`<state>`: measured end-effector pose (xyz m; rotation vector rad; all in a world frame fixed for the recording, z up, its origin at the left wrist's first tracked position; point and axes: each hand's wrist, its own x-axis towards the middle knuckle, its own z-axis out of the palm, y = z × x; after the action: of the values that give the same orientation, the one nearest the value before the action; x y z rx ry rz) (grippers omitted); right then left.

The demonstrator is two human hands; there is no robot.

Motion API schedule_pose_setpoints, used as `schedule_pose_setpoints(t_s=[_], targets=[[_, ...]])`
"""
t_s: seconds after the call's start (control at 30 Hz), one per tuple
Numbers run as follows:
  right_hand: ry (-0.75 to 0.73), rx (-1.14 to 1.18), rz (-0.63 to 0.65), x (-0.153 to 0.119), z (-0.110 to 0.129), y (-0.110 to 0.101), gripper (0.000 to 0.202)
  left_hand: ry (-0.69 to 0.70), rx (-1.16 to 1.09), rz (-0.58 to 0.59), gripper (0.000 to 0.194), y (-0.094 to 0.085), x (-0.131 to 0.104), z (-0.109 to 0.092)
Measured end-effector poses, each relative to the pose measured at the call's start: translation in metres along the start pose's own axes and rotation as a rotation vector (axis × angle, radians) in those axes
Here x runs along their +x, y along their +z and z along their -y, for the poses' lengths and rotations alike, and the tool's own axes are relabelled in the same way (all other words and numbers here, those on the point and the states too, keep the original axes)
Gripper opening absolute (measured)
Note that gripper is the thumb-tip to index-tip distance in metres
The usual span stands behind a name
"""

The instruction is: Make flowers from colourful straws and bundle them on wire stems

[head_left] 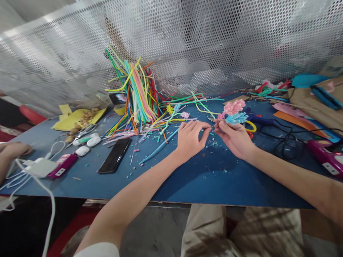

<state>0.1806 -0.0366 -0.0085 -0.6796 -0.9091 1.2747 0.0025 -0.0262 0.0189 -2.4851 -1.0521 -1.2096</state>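
Observation:
My right hand (235, 138) is closed on a small bunch of pipe-cleaner flowers, with a pink flower (235, 106) and a light blue flower (236, 118) standing out above its fingers. Just left of it, my left hand (192, 137) pinches thumb and forefinger together at the bunch's lower end; what lies between those fingertips is too small to make out. Both hands are above the blue table (187, 184). Behind my left hand lie a yellow flower (170, 109) and a pale pink flower (185, 115) on stems.
A large bundle of pipe cleaners (139, 92) stands by the perforated metal screen (185, 41). A black phone (115, 156) lies left, near a purple power strip (62, 166) and white cables. Yellow-handled scissors (251, 126), a black cable and another power strip (331, 158) are right. Another person's hand (17, 149) rests far left.

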Motion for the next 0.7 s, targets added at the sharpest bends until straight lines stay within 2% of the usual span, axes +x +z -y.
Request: schedule_pose_setpoints(t_s=[0.33, 0.7], targets=[[-0.006, 0.052, -0.003, -0.0010, 0.0086, 0.0040, 0.009, 0.016, 0.019, 0.004, 0.015, -0.0046, 0.0018, 0.0010], [-0.064, -0.069, 0.009, -0.0022, 0.0060, 0.0018, 0.007, 0.011, -0.016, -0.007, 0.014, -0.0030, -0.0008, -0.0025]])
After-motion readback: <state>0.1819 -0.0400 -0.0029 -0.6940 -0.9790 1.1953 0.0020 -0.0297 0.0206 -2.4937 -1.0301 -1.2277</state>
